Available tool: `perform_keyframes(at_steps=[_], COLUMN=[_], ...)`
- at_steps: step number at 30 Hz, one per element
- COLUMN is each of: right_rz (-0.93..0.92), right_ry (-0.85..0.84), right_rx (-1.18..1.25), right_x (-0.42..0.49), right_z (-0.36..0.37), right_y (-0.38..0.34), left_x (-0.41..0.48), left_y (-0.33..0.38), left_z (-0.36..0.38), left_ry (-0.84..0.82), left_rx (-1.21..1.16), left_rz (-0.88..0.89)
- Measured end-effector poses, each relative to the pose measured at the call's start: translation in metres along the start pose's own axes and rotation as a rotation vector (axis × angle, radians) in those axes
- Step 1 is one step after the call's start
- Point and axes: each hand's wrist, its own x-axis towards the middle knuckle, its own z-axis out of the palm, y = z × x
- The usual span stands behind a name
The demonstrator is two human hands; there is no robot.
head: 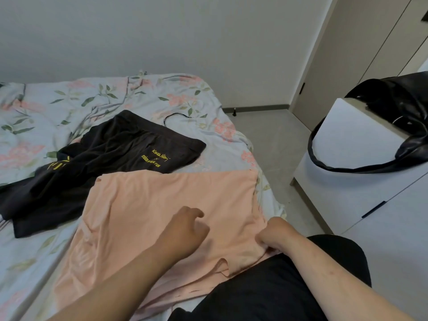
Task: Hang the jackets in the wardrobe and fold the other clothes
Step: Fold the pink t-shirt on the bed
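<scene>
In the head view the right hand [275,235] bunches in curled fingers the near edge of the peach garment [162,200]. Just beside it the left hand [187,230] rests on the same cloth, fingers loosely bent, holding nothing. Beyond the left hand a black garment [120,147] lies on the bed [46,107].

Home bedroom here: a bed [69,107] in a floral sheet spreads under and beyond the left hand [187,228], a white drawer unit [347,193] carrying a black bag [405,117] stands right of the right hand [275,232], tall wardrobe doors [335,66] behind it.
</scene>
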Motion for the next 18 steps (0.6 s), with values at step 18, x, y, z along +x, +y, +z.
perform_keyframes(at_steps=[18], right_rz=[-0.591], right_ry=[-0.176], right_rx=[0.166], right_x=[-0.049], right_z=[0.022], right_y=[-0.047], left_x=[0.13], left_y=[0.074], left_z=[-0.005], left_ry=[-0.082], left_rx=[-0.182], left_rz=[-0.121])
